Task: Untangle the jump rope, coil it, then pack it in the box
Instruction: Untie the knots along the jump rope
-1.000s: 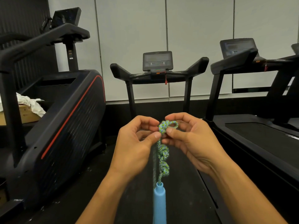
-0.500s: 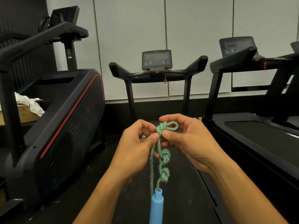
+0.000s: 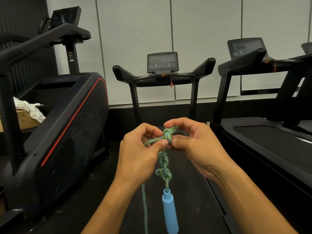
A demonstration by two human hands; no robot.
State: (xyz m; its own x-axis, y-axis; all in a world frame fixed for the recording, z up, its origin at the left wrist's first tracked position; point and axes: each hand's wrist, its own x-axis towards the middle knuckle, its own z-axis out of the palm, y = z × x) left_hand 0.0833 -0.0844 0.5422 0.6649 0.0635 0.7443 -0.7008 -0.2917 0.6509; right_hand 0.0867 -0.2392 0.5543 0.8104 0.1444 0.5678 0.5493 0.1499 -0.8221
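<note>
Still untangling: left hand point(image 3: 140, 154) and right hand point(image 3: 194, 146) pinching jump rope point(image 3: 164, 164) knot at centre, handle point(image 3: 169, 211) dangling toward six o'clock. Coiling, boxing remaining; box point(image 3: 25, 119) possibly at nine o'clock.

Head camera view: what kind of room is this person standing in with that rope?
Most likely a gym or fitness room. A treadmill with a console screen faces the person, a second treadmill stands to the right, and a black machine with a red stripe, seemingly a stair climber, is on the left.
</note>
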